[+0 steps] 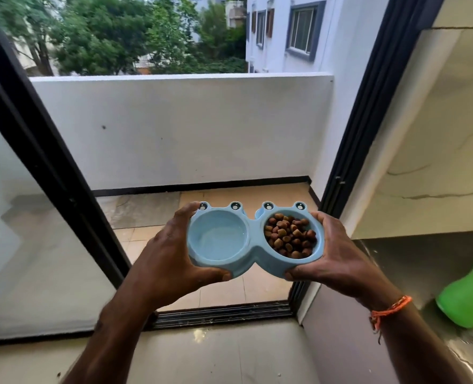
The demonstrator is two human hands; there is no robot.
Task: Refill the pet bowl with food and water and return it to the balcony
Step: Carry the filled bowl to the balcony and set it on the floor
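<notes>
My left hand [171,259] and right hand [338,256] each clasping one end of one blue double pet bowl [253,252] held level between them, one well of water [218,238], one of kibble [290,235], above door track [224,313], balcony floor [152,206] beyond

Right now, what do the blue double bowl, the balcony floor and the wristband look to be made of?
Blue double bowl: likely moulded plastic, one-piece, smooth with a soft sheen and rounded moulded eye bumps.
Balcony floor: seemingly matte beige ceramic or stone tile, since grout lines show.
Wristband: orange braided thread or cord, with a knot and loose frayed ends.
</notes>
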